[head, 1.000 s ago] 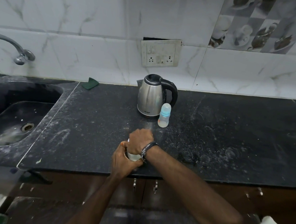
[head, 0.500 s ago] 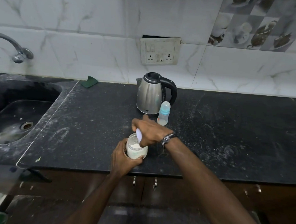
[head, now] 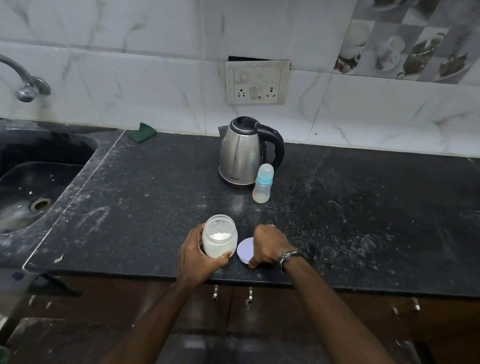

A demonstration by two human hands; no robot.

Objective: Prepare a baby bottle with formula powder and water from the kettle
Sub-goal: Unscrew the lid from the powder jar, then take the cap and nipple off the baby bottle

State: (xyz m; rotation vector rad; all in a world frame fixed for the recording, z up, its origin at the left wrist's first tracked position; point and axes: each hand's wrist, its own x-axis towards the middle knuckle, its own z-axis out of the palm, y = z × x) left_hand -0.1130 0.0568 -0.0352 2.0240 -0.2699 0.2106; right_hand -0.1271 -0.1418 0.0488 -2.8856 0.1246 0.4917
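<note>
Left hand (head: 199, 252) fingers grip open powder jar (head: 219, 239) on table (head: 370, 216); right hand (head: 269, 246) fingers curl on lid (head: 245, 251) just right of jar, probably flat; kettle (head: 241, 154), bottle (head: 263, 186) behind jar.

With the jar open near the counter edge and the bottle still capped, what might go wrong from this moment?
1. The open jar of formula powder stands close to the counter's front edge; only the left hand grips it, so a nudge might tip it.
2. The lid, under the right hand, lies on a dusty counter and may pick up dirt.
3. The baby bottle stands right beside the kettle; lifting the kettle could knock it.
</note>
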